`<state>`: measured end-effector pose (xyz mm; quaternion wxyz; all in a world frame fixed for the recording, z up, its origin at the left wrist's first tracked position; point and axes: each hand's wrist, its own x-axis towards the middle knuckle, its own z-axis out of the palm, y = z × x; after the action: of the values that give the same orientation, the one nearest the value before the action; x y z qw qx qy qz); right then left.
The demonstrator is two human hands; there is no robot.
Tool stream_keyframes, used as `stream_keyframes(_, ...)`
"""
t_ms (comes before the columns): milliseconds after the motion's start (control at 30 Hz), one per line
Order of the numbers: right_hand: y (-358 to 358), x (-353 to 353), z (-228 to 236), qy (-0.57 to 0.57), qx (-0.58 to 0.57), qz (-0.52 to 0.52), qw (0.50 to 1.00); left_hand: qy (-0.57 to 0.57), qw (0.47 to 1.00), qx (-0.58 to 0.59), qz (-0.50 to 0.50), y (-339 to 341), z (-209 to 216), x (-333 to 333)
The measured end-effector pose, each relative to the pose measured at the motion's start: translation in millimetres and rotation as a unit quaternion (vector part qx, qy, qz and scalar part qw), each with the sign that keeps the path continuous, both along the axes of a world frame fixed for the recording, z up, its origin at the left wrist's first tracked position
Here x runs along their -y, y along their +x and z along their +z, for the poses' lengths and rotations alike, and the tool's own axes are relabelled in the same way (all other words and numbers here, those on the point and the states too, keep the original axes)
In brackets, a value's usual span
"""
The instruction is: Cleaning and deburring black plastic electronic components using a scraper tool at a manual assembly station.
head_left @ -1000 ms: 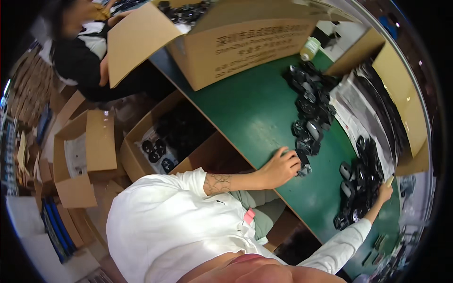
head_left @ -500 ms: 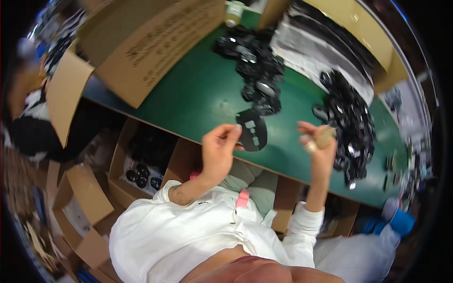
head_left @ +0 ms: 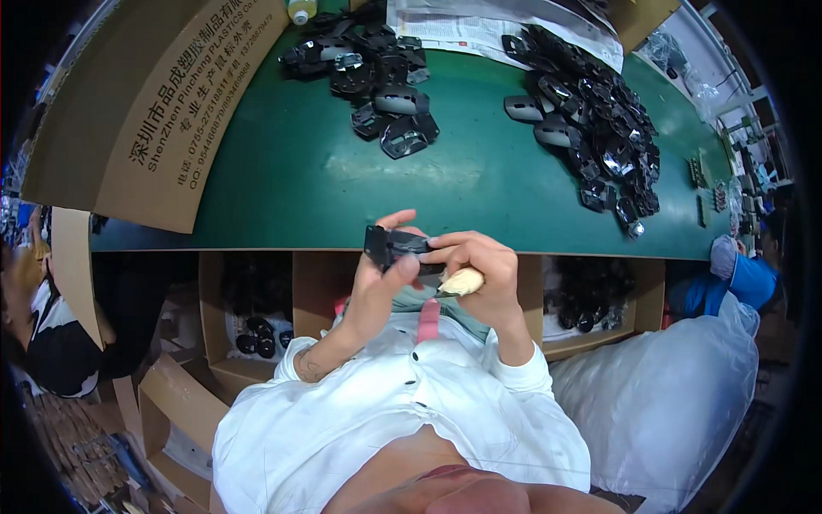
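Observation:
Above my lap, close to the table's near edge, my left hand (head_left: 374, 293) grips a black plastic mouse shell (head_left: 401, 243) between thumb and fingers. My right hand (head_left: 495, 272) meets it from the other side, with its fingertips against the shell. Tucked in that right hand is a pale yellow, wadded-looking piece (head_left: 463, 282); its exact kind is unclear. Beyond my hands lies a pile of glossy black mouse shells (head_left: 398, 101) at the back centre. A larger heap of black shells (head_left: 610, 141) covers the right part of the table.
A big cardboard box (head_left: 163, 128) stands on the green table (head_left: 317, 197) at left. Newspaper (head_left: 462, 32) and a small bottle (head_left: 301, 10) are at the back. Open cartons (head_left: 248, 364) sit below the table edge. A full clear plastic bag (head_left: 659, 403) stands at lower right.
My left hand has drawn the shell nearer to me and turned it. My right hand has come in from the right to touch it. The head view has shifted and straightened.

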<state>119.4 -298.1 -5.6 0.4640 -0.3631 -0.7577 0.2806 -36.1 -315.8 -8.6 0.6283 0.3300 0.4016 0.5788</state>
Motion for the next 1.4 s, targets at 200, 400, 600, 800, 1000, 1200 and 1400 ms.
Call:
stream_keyframes(200,9,15,2,-0.134,-0.263,-0.041,0.955,-0.054,0.995,-0.060,-0.065,-9,10,-5)
stream_keyframes(400,23,19,14,-0.015,-0.008,-0.112,0.994,0.100,0.982,-0.160,0.029,-6,11,2)
stream_keyframes(600,26,15,23,0.164,0.183,-0.137,0.960,0.263,0.914,-0.293,0.098,-6,5,0)
stream_keyframes(800,26,13,26,0.194,0.221,-0.145,0.945,0.313,0.885,-0.328,0.101,-8,4,0)
stream_keyframes(1000,29,13,29,0.204,0.251,-0.141,0.936,0.333,0.866,-0.361,0.094,-7,7,-2)
stream_keyframes(1200,25,12,33,0.208,0.274,-0.140,0.928,0.346,0.854,-0.381,0.074,-8,6,-3)
stream_keyframes(1400,22,12,42,0.238,0.360,-0.149,0.890,0.369,0.827,-0.415,0.087,-7,2,0)
